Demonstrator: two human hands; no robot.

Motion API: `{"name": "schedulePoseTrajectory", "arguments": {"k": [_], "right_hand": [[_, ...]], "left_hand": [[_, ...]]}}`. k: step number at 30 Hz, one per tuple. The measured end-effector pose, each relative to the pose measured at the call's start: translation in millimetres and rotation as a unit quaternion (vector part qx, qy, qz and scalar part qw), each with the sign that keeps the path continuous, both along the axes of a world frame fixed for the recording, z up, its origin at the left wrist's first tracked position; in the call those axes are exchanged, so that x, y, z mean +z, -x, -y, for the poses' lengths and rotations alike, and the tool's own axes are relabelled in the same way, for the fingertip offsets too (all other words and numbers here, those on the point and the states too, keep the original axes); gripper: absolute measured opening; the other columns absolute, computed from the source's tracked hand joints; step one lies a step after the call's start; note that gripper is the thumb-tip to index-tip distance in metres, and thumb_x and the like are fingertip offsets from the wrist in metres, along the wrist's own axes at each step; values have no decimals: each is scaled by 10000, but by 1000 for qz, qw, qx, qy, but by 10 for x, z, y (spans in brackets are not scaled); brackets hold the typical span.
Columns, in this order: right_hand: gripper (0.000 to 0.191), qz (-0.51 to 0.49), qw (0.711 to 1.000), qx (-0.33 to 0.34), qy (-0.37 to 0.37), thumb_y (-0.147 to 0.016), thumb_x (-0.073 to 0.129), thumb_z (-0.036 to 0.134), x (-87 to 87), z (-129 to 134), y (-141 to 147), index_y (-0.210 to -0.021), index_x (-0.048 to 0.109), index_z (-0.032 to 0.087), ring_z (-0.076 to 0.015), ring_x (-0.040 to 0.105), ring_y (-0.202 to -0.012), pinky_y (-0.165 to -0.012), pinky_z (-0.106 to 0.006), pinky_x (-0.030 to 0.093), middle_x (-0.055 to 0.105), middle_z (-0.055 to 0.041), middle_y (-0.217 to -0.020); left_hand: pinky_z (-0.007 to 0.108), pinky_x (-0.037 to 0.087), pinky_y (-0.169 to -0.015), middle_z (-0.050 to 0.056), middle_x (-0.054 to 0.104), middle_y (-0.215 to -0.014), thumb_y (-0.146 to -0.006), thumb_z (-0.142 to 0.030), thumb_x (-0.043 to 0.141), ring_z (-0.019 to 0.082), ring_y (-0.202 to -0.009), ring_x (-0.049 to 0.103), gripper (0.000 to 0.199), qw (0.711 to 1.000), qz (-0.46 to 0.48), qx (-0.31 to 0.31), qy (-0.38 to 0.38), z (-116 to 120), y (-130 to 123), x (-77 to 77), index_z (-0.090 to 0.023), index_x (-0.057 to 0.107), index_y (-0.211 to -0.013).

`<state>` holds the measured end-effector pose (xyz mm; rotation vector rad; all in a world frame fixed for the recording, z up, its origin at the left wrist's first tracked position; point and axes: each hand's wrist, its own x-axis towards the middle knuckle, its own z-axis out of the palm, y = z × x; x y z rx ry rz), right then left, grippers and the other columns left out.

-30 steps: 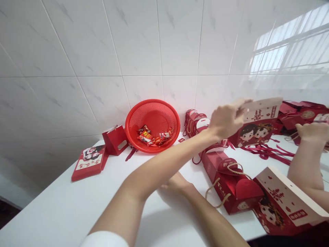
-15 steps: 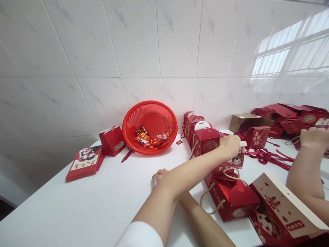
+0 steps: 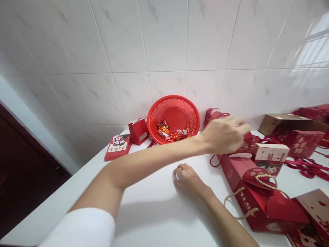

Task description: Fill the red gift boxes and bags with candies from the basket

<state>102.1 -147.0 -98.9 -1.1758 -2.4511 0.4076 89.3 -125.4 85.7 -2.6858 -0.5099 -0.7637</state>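
Note:
My left hand [image 3: 224, 135] is in the air above the row of red gift boxes, its arm stretched across from the lower left. Motion blurs its fingers, and no object shows in it. Just below and right of it stands a small cream-and-red box [image 3: 271, 156] with a cartoon print. My right hand [image 3: 189, 180] rests on the white table [image 3: 144, 212], fingers loosely curled, thumb apart, nothing held. Nearer me on the right is a red box [image 3: 267, 206] with rope handles.
A red mesh basket [image 3: 173, 111] with wrapped sweets leans against the tiled wall. Left of it are a red box [image 3: 138, 132] and a flat printed box [image 3: 118, 146]. Farther right are a cardboard box [image 3: 282, 123], red ribbons [image 3: 308, 168] and another printed box [image 3: 318, 212].
The view has swung left. My left hand has come off the cream-and-red box, which now stands among the others. The other person's arm at the right has left the view.

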Motion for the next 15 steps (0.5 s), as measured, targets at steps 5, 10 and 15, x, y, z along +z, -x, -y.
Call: {"name": "schedulePoseTrajectory", "arguments": {"k": [5, 10, 15], "right_hand": [[155, 44, 999, -6, 12, -856, 591, 126, 84, 58, 52, -962, 702, 149, -263, 582, -961, -815, -367, 440, 652, -128, -1012], [219, 47, 999, -8, 11, -864, 551, 116, 80, 66, 76, -1027, 693, 147, -274, 564, -977, -815, -360, 405, 641, -147, -1068], [216, 42, 999, -13, 14, -903, 523, 147, 39, 70, 128, -1050, 681, 155, -277, 566, -995, -842, -376, 427, 639, -135, -1078]], "left_hand": [[348, 511, -887, 55, 696, -1104, -909, -215, 479, 214, -1016, 631, 228, 978, 82, 188, 35, -188, 1648, 27, -193, 680, -1015], [451, 529, -766, 94, 707, -950, -830, -405, 572, 328, -901, 649, 294, 824, 70, 515, 228, -292, 3179, -382, -185, 681, -993], [515, 512, -806, 305, 602, -1248, -735, -658, 600, 481, -1114, 605, 876, 685, 98, 632, 348, -258, 3710, -1027, -61, 481, -1364]]}}
